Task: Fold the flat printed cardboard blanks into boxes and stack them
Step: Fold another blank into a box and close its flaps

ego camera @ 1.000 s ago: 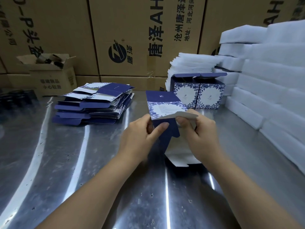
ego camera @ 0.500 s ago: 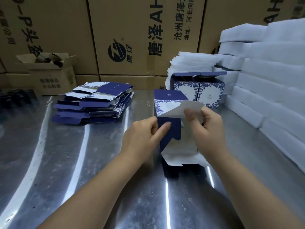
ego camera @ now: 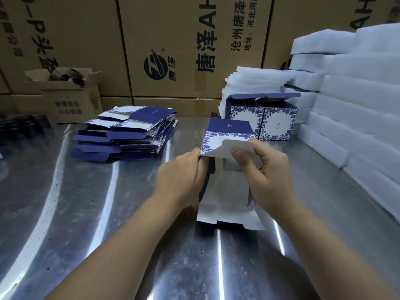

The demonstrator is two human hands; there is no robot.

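A half-formed blue and white floral box blank (ego camera: 225,198) stands on the steel table (ego camera: 108,213) in front of me, its white inside facing me. My left hand (ego camera: 181,178) grips its left wall. My right hand (ego camera: 264,169) pinches a white flap at the top, thumb pressing on it. A pile of flat printed blanks (ego camera: 125,133) lies at the left back. Two folded boxes (ego camera: 263,120) stand side by side behind the blank, lids up.
White foam sheets (ego camera: 355,109) are stacked along the right side and behind the folded boxes. Large brown cartons (ego camera: 173,44) form the back wall. A small open carton (ego camera: 71,96) sits at the back left.
The blank has been opened further and stood more upright. My right hand has pulled the white flap over toward me, and the left hand's thumb has slid in along the left wall.
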